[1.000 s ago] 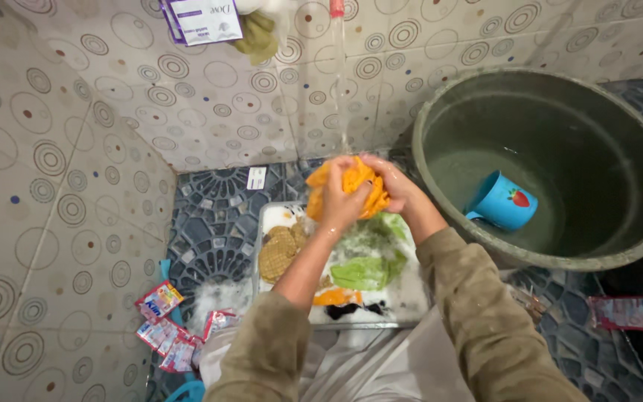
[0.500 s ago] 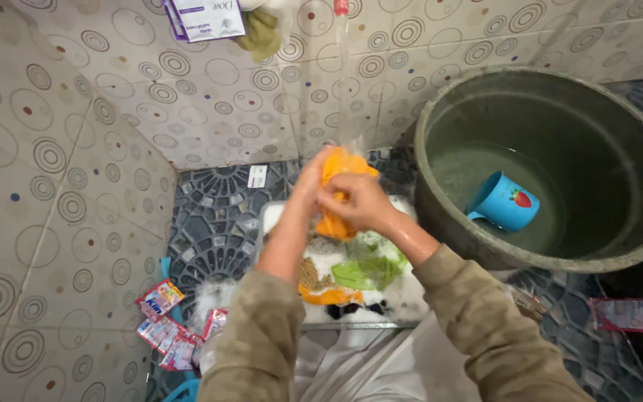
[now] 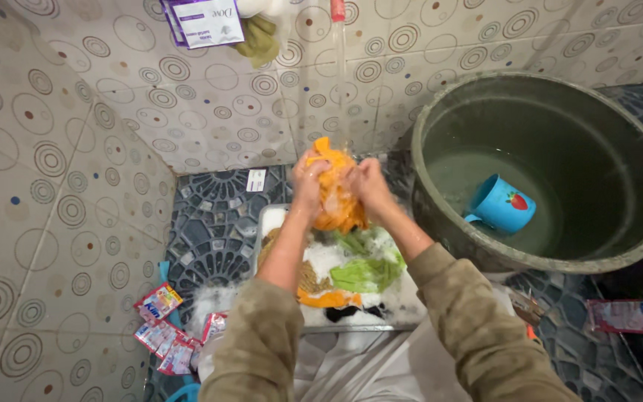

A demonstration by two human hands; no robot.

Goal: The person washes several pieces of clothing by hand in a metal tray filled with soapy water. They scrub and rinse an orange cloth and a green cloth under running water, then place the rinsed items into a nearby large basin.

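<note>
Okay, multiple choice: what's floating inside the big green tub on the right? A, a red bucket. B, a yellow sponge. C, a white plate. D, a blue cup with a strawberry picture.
D: a blue cup with a small strawberry picture lies tilted in the water inside the big green tub, off to the side of both hands, which hold an orange cloth together.

A rectangular white and purple box (image 3: 204, 20) is seen high on the tiled wall, at the top edge of the view, with a second purple-edged one half hidden behind it. A small white rectangular label (image 3: 257, 179) is stuck on the patterned floor close to the wall. A cluster of small red, white and blue sachets (image 3: 164, 327) is scattered at the floor's left edge. One flat pink sachet (image 3: 622, 316) is laid at the right, beside the large green tub (image 3: 440, 112).
</note>
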